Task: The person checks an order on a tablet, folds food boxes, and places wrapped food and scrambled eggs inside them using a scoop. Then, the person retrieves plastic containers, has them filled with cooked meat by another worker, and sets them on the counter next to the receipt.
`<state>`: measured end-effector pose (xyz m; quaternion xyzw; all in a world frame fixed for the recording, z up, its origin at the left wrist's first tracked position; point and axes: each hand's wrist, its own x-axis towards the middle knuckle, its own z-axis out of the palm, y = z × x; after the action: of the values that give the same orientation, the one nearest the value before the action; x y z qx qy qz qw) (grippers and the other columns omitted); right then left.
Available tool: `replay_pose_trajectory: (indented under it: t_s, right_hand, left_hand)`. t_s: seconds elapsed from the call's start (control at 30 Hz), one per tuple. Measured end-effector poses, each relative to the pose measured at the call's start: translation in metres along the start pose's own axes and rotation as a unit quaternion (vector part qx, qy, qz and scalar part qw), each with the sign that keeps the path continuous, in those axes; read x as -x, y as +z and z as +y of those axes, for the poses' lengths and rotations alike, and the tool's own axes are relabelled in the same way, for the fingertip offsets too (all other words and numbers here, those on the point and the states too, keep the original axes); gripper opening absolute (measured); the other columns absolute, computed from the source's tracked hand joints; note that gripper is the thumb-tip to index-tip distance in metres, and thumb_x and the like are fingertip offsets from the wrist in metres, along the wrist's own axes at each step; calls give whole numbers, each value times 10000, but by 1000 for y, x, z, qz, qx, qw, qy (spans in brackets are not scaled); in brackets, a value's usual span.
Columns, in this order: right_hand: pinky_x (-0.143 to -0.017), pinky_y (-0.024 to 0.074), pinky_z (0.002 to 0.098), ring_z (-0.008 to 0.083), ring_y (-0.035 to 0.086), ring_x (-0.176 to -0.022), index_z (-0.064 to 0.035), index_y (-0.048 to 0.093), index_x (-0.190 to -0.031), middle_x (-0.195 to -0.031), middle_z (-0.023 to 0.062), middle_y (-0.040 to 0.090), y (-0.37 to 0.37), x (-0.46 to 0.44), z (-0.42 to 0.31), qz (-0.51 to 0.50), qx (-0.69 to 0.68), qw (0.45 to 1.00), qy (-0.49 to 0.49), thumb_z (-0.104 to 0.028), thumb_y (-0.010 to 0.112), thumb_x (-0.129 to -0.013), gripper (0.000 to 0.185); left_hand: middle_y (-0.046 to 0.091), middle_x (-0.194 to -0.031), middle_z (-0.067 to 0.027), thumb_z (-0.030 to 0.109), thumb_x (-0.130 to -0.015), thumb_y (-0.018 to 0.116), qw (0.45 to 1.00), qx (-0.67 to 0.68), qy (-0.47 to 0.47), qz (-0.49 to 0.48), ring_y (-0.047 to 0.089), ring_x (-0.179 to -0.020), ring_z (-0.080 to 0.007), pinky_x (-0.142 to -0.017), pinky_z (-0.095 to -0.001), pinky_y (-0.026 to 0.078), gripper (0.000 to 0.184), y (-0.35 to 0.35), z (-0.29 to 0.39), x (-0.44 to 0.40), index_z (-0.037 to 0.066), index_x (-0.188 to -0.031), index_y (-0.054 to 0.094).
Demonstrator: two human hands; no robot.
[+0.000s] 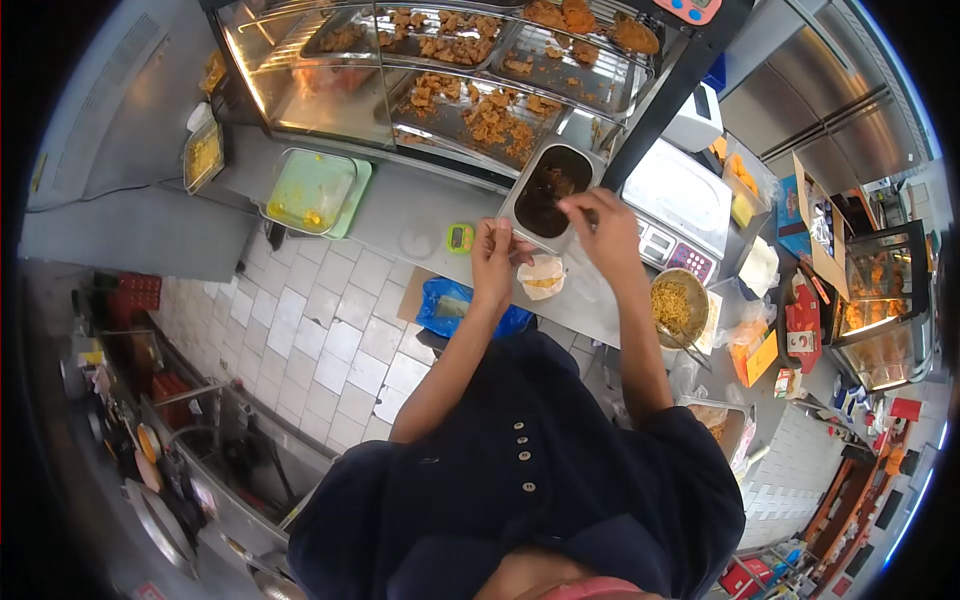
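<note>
A deep steel food pan stands tilted in view at the counter's edge, dark brown sauce or bits inside it. My left hand grips its near left corner, thumb near the rim. Over the right side of the pan, my right hand has its fingers pinched together; whatever they hold is too small to make out. Just below the pan lies a small pale wrapper or flat round with something yellow on it. A green digital timer sits left of my left hand.
A heated glass display case with trays of fried pieces is ahead. A yellow-stained tray lies to the left. On the right are a scale, a bowl of chopped yellow food and cartons. A blue-lined bin stands below the counter.
</note>
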<state>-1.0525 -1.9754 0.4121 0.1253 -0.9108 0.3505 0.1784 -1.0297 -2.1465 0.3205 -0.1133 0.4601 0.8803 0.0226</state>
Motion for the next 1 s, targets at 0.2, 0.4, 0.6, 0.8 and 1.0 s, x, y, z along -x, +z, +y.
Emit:
replay_pose_trajectory:
  t_s: [0.2,0.4,0.6,0.8,1.0]
  right_hand:
    - [-737,546,391,296,669,-829,-97,764,-1010,-929,91,718,-13,-26,21,-41,129,987,-88,-232,692,-946,167]
    - [-764,543,370,264,703,-799,-49,757,-1043,-889,123,743,-1,-12,26,-173,-103,979,34,-194,637,-981,198]
    - [-689,518,302,155,670,-733,-27,755,-1064,-834,92,745,-27,-25,33,-61,-131,981,130,-143,591,-1018,207]
    - [-709,568,430,335,724,-794,-36,785,-864,-838,178,734,-39,-66,21,-237,276,929,-70,-91,723,-779,118]
    - [-686,582,423,311,732,-789,-72,740,-746,-762,150,720,12,-50,24,-223,411,870,-158,-104,670,-788,88]
  left_hand:
    - [632,-811,-34,330,-1071,552,1000,8,0,-18,695,-734,-140,-563,-284,577,260,-6,-2,2,96,-963,516]
    - [652,-888,-50,318,-1068,558,999,17,14,-32,700,-780,-148,-565,-292,556,233,-16,-13,3,105,-986,512]
    - [623,-845,-37,316,-1070,556,999,25,19,-27,685,-750,-138,-537,-284,535,243,-23,-17,5,99,-972,507]
    - [581,-778,-17,328,-1071,554,999,-7,31,-35,680,-724,-134,-512,-273,533,256,-20,-17,12,100,-966,500]
    - [602,-793,-33,322,-1069,558,998,-9,35,-50,681,-735,-143,-517,-277,526,247,-8,-17,20,96,-983,504]
